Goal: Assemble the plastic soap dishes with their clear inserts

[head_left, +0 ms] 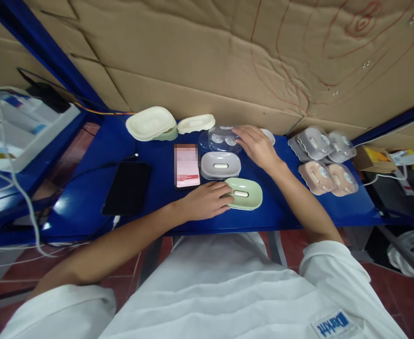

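Observation:
My left hand (210,201) grips the left end of a light green oval soap dish (251,194), which has a white bar-shaped piece in its middle. The thumb is on the far side and the fingertips lie over the rim. A grey soap dish (210,168) with a similar white piece sits just behind the green one. At the back, my right hand (258,146) has its fingers closed on the right end of a clear plastic lid (221,137) in a group of clear lids. The fingertips of the right hand partly cover the lid.
Cream trays (150,123) and a cream dish (196,123) stand along the cardboard wall (193,56). A lit phone (187,165) and a black tablet (126,188) lie to the left. Lidded grey dishes (314,142) and lidded peach dishes (316,177) stand at the right.

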`<action>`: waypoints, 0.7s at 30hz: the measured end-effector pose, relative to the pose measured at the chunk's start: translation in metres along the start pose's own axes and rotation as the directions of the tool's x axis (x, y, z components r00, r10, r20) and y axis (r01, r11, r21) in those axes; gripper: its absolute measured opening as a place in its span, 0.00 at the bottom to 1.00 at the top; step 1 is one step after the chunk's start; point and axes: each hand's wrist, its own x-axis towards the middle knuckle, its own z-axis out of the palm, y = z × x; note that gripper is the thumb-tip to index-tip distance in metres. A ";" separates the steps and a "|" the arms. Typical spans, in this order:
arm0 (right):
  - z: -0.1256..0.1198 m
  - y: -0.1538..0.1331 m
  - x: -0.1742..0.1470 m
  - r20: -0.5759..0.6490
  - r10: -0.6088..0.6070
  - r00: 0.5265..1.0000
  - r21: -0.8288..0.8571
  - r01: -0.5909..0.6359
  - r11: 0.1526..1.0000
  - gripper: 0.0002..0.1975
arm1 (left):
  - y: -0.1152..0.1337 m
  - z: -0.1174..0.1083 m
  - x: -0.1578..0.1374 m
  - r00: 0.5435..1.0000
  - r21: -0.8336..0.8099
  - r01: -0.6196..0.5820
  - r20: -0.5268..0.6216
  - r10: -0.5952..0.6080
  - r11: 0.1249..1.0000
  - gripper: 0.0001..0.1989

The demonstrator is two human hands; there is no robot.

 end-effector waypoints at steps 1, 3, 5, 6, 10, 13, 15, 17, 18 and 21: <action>-0.001 -0.001 -0.005 -0.027 0.007 1.000 -0.001 -0.007 1.000 0.20 | 0.000 0.000 0.000 1.000 -0.003 0.002 0.004 -0.002 1.000 0.08; -0.007 -0.005 -0.020 -0.110 0.024 0.994 0.022 -0.021 1.000 0.19 | 0.000 0.000 0.000 1.000 -0.005 0.003 0.018 -0.003 1.000 0.08; -0.014 -0.012 -0.046 -0.200 0.037 0.979 0.048 -0.028 0.998 0.19 | 0.002 -0.002 0.000 1.000 -0.013 0.008 0.012 -0.008 1.000 0.08; -0.018 -0.018 -0.062 -0.239 0.039 0.970 0.055 -0.027 0.998 0.19 | 0.003 -0.003 0.000 1.000 -0.022 0.022 -0.006 -0.022 1.000 0.10; -0.030 -0.052 -0.136 -0.313 0.020 0.950 0.071 0.003 0.998 0.28 | 0.004 -0.007 -0.001 0.977 -0.098 0.119 -0.166 -0.135 0.988 0.24; -0.029 -0.076 -0.178 -0.273 0.007 0.962 0.087 0.018 0.996 0.37 | 0.003 -0.007 0.000 0.948 -0.139 0.124 -0.275 -0.159 0.982 0.32; -0.025 -0.086 -0.193 -0.229 -0.005 0.973 0.105 0.030 0.994 0.38 | 0.002 -0.006 0.001 0.943 -0.145 0.126 -0.290 -0.164 0.981 0.35; -0.019 -0.091 -0.198 -0.175 -0.038 0.984 0.129 0.061 0.990 0.37 | 0.000 -0.004 0.001 0.954 -0.151 0.136 -0.246 -0.170 0.979 0.36; -0.017 -0.091 -0.198 -0.153 -0.054 0.987 0.138 0.076 0.988 0.35 | -0.001 -0.003 0.001 0.962 -0.154 0.133 -0.215 -0.165 0.979 0.34; -0.009 -0.088 -0.190 -0.154 -0.078 0.985 0.129 0.098 0.987 0.33 | -0.002 0.001 0.000 0.975 -0.149 0.101 -0.180 -0.128 0.984 0.26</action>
